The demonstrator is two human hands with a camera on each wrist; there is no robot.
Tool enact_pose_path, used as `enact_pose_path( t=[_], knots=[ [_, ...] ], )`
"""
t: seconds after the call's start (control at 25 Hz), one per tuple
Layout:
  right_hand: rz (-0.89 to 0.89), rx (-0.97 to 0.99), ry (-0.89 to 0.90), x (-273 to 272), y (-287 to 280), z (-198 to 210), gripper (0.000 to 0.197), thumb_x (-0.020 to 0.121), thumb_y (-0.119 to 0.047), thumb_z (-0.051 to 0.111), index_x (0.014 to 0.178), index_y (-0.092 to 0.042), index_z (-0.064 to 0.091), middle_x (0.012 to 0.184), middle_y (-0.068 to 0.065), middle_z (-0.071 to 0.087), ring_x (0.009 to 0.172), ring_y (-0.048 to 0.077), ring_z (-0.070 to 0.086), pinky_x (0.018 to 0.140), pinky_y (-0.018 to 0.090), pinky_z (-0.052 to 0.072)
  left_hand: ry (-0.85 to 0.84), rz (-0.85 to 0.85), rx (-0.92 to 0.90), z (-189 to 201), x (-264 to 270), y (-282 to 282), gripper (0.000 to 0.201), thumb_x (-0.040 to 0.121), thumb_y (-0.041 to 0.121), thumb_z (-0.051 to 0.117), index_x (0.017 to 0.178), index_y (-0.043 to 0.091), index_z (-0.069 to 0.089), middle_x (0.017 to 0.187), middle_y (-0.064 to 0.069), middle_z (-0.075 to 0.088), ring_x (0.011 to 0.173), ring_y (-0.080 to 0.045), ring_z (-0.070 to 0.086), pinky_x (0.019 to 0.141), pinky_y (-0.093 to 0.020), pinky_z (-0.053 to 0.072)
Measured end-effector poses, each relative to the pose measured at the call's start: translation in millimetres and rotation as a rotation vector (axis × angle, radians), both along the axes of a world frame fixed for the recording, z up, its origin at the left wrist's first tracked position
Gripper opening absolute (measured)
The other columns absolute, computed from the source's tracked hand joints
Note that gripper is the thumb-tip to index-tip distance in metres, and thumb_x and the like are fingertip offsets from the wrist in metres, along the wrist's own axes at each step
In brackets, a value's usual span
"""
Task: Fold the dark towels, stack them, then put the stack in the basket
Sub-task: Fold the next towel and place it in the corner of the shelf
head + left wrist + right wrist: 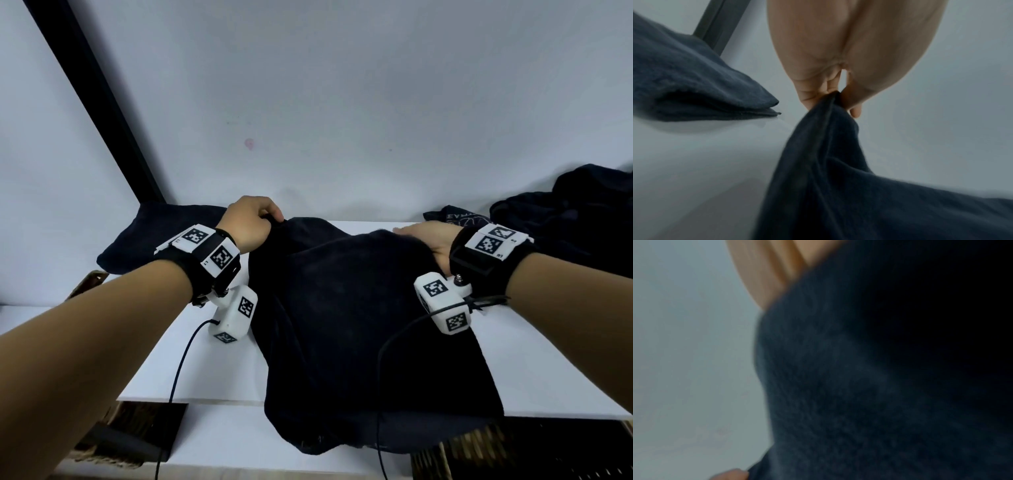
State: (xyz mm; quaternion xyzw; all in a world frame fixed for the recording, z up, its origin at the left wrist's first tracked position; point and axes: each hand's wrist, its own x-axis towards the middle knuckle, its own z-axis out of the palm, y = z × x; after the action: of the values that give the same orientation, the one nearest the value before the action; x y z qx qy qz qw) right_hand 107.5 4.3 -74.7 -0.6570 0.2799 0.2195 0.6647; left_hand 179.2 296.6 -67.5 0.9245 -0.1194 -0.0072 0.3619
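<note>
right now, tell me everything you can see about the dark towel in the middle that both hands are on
The dark towel is navy to black, soft and fuzzy like terry cloth, with a stitched hem along its edge. It lies rumpled and partly doubled over on the white table, its near end hanging over the front edge. The left hand pinches its far left corner, lifted slightly off the table. The right hand holds the far right part, fingers on top and cloth bunched beneath. No other cloth touches it.

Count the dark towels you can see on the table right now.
3 sure: folded dark towel at far left; spread dark towel in the middle, left hand pinching its corner; crumpled dark heap at far right, which may hide more.
</note>
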Motion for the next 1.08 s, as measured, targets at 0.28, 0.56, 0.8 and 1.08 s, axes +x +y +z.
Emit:
enact_pose_path(
  t=[0.28, 0.56, 0.8, 1.08],
  knots=[
    [0.481, -0.484, -0.007, 0.2, -7.1, 10.7, 0.018, 0.087, -0.027, 0.067, 0.098, -0.013, 0.068, 0.083, 0.0, 0.071, 0.073, 0.013, 0.066, 0.074, 0.025, 0.054, 0.059, -0.024, 0.069, 0.4, 3.2, -0.3, 0.052, 0.083, -0.006, 0.042, 0.127, 0.016, 0.061, 0.133, -0.004, 0.059, 0.125, -0.021, 0.052, 0.108, -0.031, 0.04],
    [-0.308, -0.823, -0.46, 16.3, -50.9, -19.2, 0.031, 0.068, -0.022, 0.078, 0.094, -0.025, 0.062, 0.095, -0.001, 0.064, 0.095, 0.025, 0.065, 0.09, 0.038, 0.054, 0.062, -0.12, 0.583, -9.2, 0.4, -0.1, 0.055, 0.082, -0.001, 0.052, 0.136, 0.008, 0.047, 0.14, -0.01, 0.039, 0.13, -0.03, 0.041, 0.105, -0.034, 0.039],
    [0.085, -0.925, -0.051, 17.6, -38.3, -11.3, 0.047, 0.084, -0.047, 0.067, 0.078, -0.002, 0.055, 0.051, 0.01, 0.06, 0.041, 0.024, 0.057, 0.044, 0.026, 0.046, -0.068, -0.242, 0.898, -3.6, -12.7, -18.5, 0.036, 0.088, 0.022, 0.056, 0.122, 0.012, 0.057, 0.132, -0.009, 0.045, 0.118, -0.03, 0.047, 0.097, -0.04, 0.04],
    [-0.36, -0.262, -0.22, 38.8, -39.3, -10.4, 0.035, 0.081, -0.023, 0.07, 0.106, 0.001, 0.065, 0.096, 0.017, 0.07, 0.086, 0.032, 0.069, 0.083, 0.052, 0.056, 0.159, -0.471, 0.884, 6.6, -16.6, -6.5, 0.096, 0.079, 0.042, 0.076, 0.152, 0.016, 0.02, 0.159, -0.001, 0.023, 0.143, -0.018, 0.028, 0.112, -0.026, 0.025]
  ],
)
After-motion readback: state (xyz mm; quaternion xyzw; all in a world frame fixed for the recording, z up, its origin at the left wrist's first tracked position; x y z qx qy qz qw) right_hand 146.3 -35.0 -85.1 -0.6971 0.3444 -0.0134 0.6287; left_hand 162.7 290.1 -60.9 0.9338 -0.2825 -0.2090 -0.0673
